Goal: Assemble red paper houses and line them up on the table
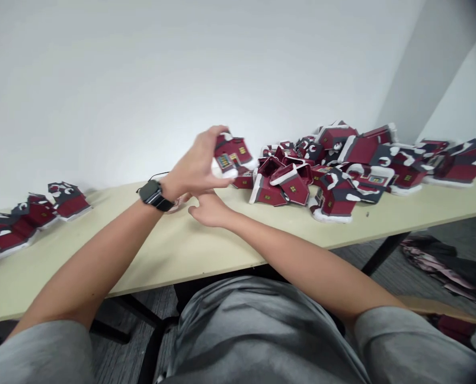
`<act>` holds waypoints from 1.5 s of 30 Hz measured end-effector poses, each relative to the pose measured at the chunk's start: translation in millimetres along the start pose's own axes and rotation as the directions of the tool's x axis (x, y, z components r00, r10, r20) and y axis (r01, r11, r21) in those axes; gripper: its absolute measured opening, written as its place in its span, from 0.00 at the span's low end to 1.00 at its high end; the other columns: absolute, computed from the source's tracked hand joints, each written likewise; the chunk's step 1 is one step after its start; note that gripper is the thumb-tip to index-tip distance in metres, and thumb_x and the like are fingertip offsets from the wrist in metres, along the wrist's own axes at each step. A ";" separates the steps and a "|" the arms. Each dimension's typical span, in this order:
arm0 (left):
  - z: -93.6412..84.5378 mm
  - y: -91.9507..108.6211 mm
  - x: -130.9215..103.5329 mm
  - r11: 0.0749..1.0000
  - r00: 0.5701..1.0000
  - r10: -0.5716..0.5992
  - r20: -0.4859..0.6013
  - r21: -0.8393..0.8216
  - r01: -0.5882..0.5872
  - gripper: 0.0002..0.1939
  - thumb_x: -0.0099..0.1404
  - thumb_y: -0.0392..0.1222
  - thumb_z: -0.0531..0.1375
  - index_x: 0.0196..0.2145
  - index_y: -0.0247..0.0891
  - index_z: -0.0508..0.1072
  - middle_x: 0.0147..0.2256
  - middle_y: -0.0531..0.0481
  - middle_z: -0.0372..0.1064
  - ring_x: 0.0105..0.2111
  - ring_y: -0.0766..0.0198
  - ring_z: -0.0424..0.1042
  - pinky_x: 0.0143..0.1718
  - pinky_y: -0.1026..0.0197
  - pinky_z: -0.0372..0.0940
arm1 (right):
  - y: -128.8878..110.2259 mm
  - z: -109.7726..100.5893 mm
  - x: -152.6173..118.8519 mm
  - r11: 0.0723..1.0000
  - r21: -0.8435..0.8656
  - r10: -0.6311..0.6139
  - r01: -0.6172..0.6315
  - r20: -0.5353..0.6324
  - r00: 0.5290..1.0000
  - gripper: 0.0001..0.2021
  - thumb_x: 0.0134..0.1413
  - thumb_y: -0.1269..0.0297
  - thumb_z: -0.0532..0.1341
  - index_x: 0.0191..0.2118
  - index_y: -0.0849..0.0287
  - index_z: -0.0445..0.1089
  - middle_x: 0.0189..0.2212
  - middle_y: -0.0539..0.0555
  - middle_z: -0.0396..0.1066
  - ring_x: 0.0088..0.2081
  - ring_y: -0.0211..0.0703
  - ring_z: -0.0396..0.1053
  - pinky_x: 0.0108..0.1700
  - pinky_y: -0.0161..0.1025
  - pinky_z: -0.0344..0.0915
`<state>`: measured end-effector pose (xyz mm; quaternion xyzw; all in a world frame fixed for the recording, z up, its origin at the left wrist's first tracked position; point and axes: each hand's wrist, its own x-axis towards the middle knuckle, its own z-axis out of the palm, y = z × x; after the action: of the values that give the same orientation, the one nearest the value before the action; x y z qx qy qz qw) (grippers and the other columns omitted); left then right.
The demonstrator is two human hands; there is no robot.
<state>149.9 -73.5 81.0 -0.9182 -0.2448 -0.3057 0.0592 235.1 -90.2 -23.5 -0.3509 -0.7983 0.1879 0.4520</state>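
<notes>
My left hand point(200, 162), with a dark watch on its wrist, is raised over the table. It grips a small dark-red model house point(235, 153) with white snow trim and yellow windows, thumb below and fingers above. Under it, my right hand point(212, 208) is low over the tabletop. Its thumb points left; its other fingers are largely hidden behind my left hand, so what they hold, if anything, does not show. A thin dark cable point(158, 175) curves behind my left wrist. Right of the held house lies a heap of similar red houses point(294, 188), some tipped with their hollow insides showing.
The pale yellow table point(169, 261) runs along a white wall. Several snow-topped houses point(68, 200) stand in a row at the left. More houses point(458, 162) extend to the far right. Dark and pink cloth point(446, 266) lies on the floor at the right.
</notes>
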 end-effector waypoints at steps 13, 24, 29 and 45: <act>0.0 -71.4 -66.7 0.946 0.991 -0.004 -0.131 0.320 0.046 0.48 0.58 0.55 0.68 0.68 0.38 0.52 0.67 0.30 0.53 0.69 0.36 0.53 0.68 0.33 0.54 | -20.3 -71.6 30.6 0.991 -0.117 -0.104 0.070 -0.318 0.942 0.08 0.55 0.69 0.62 0.42 0.59 0.73 0.46 0.58 0.74 0.49 0.50 0.70 0.53 0.45 0.65; 14.2 -63.1 -69.8 0.936 0.997 0.020 -0.068 0.351 0.005 0.48 0.63 0.62 0.64 0.72 0.44 0.49 0.75 0.34 0.37 0.74 0.37 0.41 0.71 0.33 0.44 | 54.3 -85.3 29.3 0.914 0.394 0.148 -0.092 -0.115 0.982 0.20 0.43 0.60 0.74 0.43 0.59 0.75 0.40 0.55 0.79 0.41 0.47 0.76 0.47 0.46 0.71; -26.7 -108.3 -84.4 0.870 0.944 -0.243 -0.221 0.380 0.313 0.25 0.66 0.53 0.57 0.57 0.42 0.72 0.58 0.38 0.70 0.61 0.40 0.63 0.62 0.38 0.56 | 67.3 -75.8 32.1 0.951 0.214 0.286 -0.224 -0.325 0.902 0.23 0.41 0.54 0.76 0.43 0.60 0.77 0.39 0.56 0.79 0.40 0.47 0.75 0.46 0.46 0.70; -31.9 -148.5 -110.0 0.773 0.772 -0.622 0.129 0.255 0.581 0.16 0.56 0.53 0.59 0.30 0.41 0.81 0.32 0.47 0.79 0.31 0.55 0.73 0.34 0.58 0.60 | 50.9 -70.2 22.4 0.968 0.142 0.249 -0.208 -0.410 0.877 0.19 0.47 0.51 0.72 0.41 0.59 0.77 0.33 0.52 0.76 0.33 0.44 0.70 0.39 0.42 0.66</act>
<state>-15.5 2.4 35.8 -0.8063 -0.5611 -0.1855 0.0242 307.1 -40.3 -5.2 -0.4535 -0.6240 0.1964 0.6054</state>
